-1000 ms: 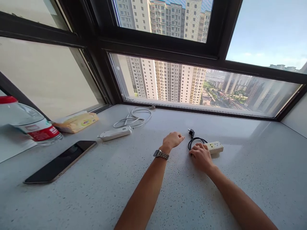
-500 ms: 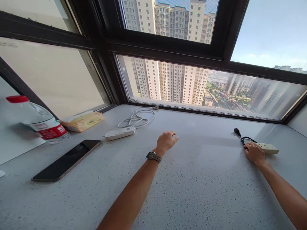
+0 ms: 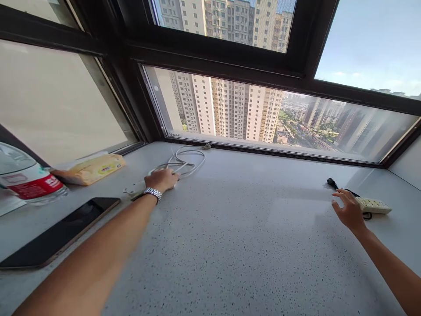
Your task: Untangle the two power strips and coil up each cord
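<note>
My left hand [image 3: 162, 179], with a metal-band watch on its wrist, lies over the white power strip [image 3: 133, 191] and has its fingers curled round it. Most of that strip is hidden; its far left end shows past the wrist. A white cord [image 3: 196, 166] loops behind the hand toward the window. Over on the right, my right hand [image 3: 350, 211] is open with fingers apart, just left of a cream power strip [image 3: 375, 205]. The black plug [image 3: 331, 182] of that strip's cord lies beyond the fingers, and part of the black cord is behind the hand.
A phone [image 3: 66, 232] lies flat at the left. Behind it are a tissue pack [image 3: 90, 169] and a clear bottle [image 3: 33, 184] with a red label. Dark window frames [image 3: 230, 66] border the speckled white counter [image 3: 237, 245] at the back.
My left hand has moved left from the middle of the counter onto the white power strip. My right hand has lifted off the cream strip's end and spread its fingers. The view has shifted right.
</note>
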A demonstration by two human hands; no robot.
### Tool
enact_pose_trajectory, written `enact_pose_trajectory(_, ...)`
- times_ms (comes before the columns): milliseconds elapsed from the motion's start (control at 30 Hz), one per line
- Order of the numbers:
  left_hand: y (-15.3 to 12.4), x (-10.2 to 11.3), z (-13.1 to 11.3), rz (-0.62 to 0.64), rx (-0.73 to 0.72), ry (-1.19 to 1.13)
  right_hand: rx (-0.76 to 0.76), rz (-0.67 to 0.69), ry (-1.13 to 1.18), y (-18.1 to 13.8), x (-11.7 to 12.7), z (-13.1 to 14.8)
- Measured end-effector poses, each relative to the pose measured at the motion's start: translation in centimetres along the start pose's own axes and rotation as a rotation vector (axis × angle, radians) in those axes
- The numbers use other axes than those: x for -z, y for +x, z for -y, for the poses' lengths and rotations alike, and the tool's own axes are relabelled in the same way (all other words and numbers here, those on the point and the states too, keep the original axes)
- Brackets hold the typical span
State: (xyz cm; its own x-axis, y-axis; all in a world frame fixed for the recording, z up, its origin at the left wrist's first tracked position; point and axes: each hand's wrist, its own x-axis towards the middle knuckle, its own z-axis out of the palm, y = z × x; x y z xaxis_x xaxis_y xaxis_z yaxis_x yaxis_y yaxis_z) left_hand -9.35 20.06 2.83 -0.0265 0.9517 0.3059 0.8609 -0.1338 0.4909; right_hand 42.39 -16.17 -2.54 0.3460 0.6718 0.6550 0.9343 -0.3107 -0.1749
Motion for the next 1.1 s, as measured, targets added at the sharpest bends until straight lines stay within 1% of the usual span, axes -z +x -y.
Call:
enact_pose_trajectory(100,-0.3,-0.8,-1.4,-0.11,-0.068,-0.09,-0.006,0.041,0.152,0.2,0.5,4.3)
enact_pose_trajectory(167,-1.5,-1.1,-3.1,-0.186,-0.12,-0.147,-0.039,0.061,0.265,0.3,0.9,7.2)
enact_pose_trajectory(233,-3.6,-1.4,-5.3,-0.22,-0.203,-0.194,-0.089,0.081,0.412,0.4,0.9,10.0)
enact_pose_trajectory(267,-5.2,-1.6,-6.5,-0.217,-0.264,-0.216,-0.119,0.101,0.502,0.4,0.8,11.5)
enact_pose_trajectory(300,-7.1,-1.8,-7.7,-0.203,-0.372,-0.26,-0.156,0.131,0.604,0.3,0.6,12.9)
enact_pose_trajectory(367,-11.4,-2.3,-9.9,-0.124,-0.553,-0.329,-0.25,0.237,0.832,0.2,-0.2,15.9)
enact_pose_trajectory(433,-16.1,-3.0,-11.8,-0.052,-0.637,-0.343,-0.354,0.394,1.061,-0.1,-1.1,18.7)
enact_pose_trajectory(500,-20.2,-3.6,-12.9,0.046,-0.723,-0.326,-0.476,0.568,1.268,-0.4,-2.1,21.0)
enact_pose_trajectory(567,-23.4,-4.0,-13.5,0.157,-0.831,-0.321,-0.624,0.714,1.448,-0.7,-2.8,22.4)
enact_pose_trajectory(600,-24.6,-4.1,-13.6,0.211,-0.873,-0.331,-0.702,0.761,1.525,-0.8,-3.0,22.7)
enact_pose_trajectory(633,-25.5,-4.2,-13.6,0.268,-0.905,-0.347,-0.778,0.781,1.587,-0.8,-3.2,22.8)
enact_pose_trajectory(667,-26.1,-4.3,-13.6,0.327,-0.92,-0.369,-0.842,0.77,1.636,-0.7,-3.3,22.7)
enact_pose_trajectory(700,-26.5,-4.3,-13.5,0.393,-0.921,-0.398,-0.892,0.73,1.67,-0.6,-3.3,22.4)
enact_pose_trajectory(767,-26.6,-4.5,-13.4,0.538,-0.866,-0.499,-0.924,0.596,1.707,-0.2,-3.0,21.8)
enact_pose_trajectory(800,-26.4,-4.7,-13.4,0.615,-0.793,-0.58,-0.899,0.526,1.718,0.0,-2.7,21.6)
enact_pose_trajectory(833,-26.0,-4.9,-13.5,0.69,-0.685,-0.683,-0.85,0.472,1.727,0.2,-2.3,21.6)
enact_pose_trajectory(900,-24.6,-5.3,-14.0,0.822,-0.379,-0.945,-0.71,0.422,1.726,0.4,-1.4,21.9)
enact_pose_trajectory(933,-23.6,-5.4,-14.4,0.884,-0.21,-1.081,-0.631,0.424,1.711,0.5,-0.9,22.3)
enact_pose_trajectory(1000,-21.4,-5.4,-15.6,0.983,0.095,-1.313,-0.459,0.492,1.641,0.3,0.2,23.5)
enact_pose_trajectory(1067,-19.0,-4.9,-16.8,1.046,0.32,-1.464,-0.242,0.632,1.514,-0.1,1.6,24.7)
enact_pose_trajectory(1100,-17.9,-4.5,-17.4,1.058,0.403,-1.518,-0.11,0.723,1.425,-0.3,2.3,25.3)
